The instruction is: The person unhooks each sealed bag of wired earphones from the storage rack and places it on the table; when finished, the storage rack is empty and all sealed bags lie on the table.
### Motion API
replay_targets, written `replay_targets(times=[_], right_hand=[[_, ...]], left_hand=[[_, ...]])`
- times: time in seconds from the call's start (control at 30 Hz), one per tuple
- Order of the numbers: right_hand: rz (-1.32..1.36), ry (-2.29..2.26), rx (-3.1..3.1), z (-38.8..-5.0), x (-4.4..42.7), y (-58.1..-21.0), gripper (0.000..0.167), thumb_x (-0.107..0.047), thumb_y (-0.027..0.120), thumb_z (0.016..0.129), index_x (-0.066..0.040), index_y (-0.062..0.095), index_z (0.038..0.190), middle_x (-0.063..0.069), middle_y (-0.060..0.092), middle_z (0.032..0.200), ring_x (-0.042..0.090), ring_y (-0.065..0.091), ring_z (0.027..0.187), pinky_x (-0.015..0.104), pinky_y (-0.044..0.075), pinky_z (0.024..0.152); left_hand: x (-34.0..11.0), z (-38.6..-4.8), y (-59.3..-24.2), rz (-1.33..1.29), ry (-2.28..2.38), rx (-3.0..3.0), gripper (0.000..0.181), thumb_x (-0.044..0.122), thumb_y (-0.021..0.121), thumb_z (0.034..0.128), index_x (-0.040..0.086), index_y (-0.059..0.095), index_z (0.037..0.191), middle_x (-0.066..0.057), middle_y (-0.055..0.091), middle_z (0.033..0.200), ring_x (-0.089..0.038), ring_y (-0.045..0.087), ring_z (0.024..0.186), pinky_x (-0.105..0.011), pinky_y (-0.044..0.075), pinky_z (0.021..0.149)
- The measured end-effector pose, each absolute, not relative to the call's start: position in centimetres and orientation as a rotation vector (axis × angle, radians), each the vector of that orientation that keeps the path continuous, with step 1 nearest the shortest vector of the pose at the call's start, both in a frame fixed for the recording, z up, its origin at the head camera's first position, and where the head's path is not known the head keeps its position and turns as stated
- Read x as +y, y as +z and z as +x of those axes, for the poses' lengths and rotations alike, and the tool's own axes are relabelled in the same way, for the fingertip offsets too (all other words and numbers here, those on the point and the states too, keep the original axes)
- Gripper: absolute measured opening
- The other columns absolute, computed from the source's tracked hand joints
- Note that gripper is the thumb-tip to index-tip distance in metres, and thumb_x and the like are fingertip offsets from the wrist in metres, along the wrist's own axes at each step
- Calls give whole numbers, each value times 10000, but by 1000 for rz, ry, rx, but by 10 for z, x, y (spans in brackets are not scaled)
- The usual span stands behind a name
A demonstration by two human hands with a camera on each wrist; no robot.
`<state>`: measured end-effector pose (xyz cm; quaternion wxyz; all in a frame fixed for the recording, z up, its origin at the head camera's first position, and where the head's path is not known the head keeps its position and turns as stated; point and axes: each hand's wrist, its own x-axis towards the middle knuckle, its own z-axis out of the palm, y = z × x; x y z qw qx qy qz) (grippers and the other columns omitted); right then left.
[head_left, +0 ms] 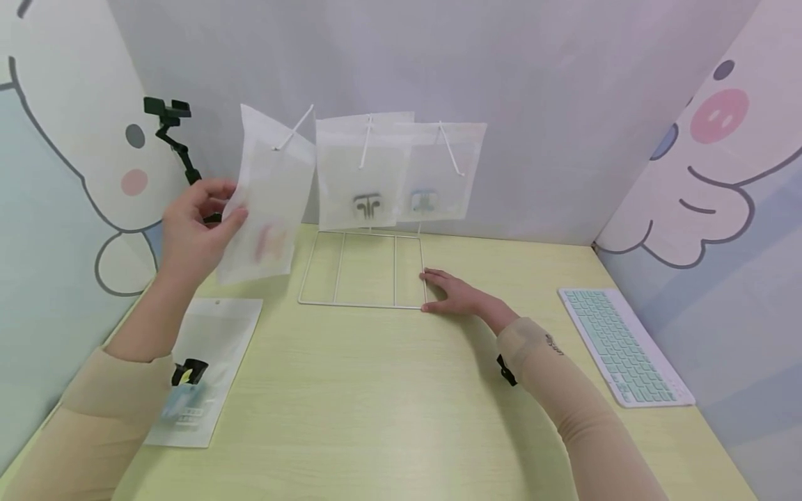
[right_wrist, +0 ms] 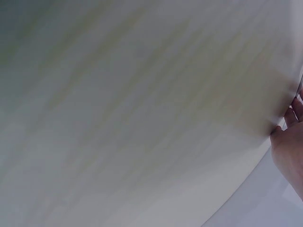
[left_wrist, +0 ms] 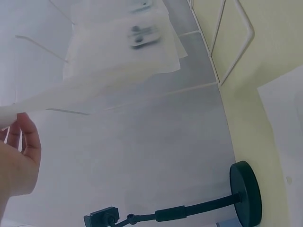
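Observation:
A white wire rack [head_left: 366, 305] stands on the table, its prongs holding translucent white bags. On the left prong hangs a bag [head_left: 269, 181] with a reddish item inside; my left hand [head_left: 197, 226] pinches its left edge between thumb and fingers. The middle bag [head_left: 351, 160] shows dark earphones, and the right bag [head_left: 447, 153] a pale item. In the left wrist view my left hand [left_wrist: 19, 156] grips the bag's edge [left_wrist: 71, 97]. My right hand [head_left: 454, 293] rests at the rack base's right side, fingers extended; the right wrist view shows this hand [right_wrist: 289, 146] at the table surface.
Another bag [head_left: 225, 341] with a black and blue item lies flat at the left, partly under my left forearm. A keyboard [head_left: 620, 348] lies at the right. Behind my left hand stands a black jointed stand [head_left: 182, 149], its round base [left_wrist: 246, 194] visible in the left wrist view.

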<state>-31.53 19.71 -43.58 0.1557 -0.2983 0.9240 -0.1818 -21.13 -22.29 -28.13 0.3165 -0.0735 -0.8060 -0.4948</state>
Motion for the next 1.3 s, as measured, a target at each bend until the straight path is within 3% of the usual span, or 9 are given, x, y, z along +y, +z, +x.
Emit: replay_targets(times=[0.43, 0.77, 1.03, 1.3], right_hand=[[-898, -509, 2653, -316, 197, -434, 840, -491, 644, 851, -126, 257, 1501, 98, 172, 1569, 324, 179, 1429, 489, 167, 1136], [-899, -522, 2677, -316, 195, -436, 848, -490, 645, 851, -93, 263, 1495, 119, 200, 1559, 318, 183, 1428, 470, 165, 1140], [-787, -474, 2820, -297, 190, -438, 811, -481, 626, 867, -12, 320, 1454, 196, 286, 1508, 380, 254, 1389, 622, 158, 1085], [-732, -535, 2861, -286, 184, -436, 709, -427, 639, 874, -40, 399, 1418, 219, 320, 1482, 409, 284, 1365, 613, 188, 1081]], left_hand=[[-227, -187, -278, -181, -1306, -2181, 279, 91, 689, 846, 119, 633, 1118, 173, 590, 937, -38, 546, 773, -66, 445, 659], [-230, -168, -275, -187, -1260, -2191, 286, 72, 692, 841, 82, 629, 1119, 196, 586, 946, -30, 530, 762, -59, 427, 639], [-229, -152, -273, -195, -1245, -2186, 284, 56, 702, 830, 70, 631, 1105, 191, 593, 918, -23, 533, 745, -54, 428, 631], [-226, -138, -265, -252, -1287, -2141, 299, -23, 697, 804, 35, 639, 1092, 174, 616, 907, -2, 569, 735, -55, 458, 645]])
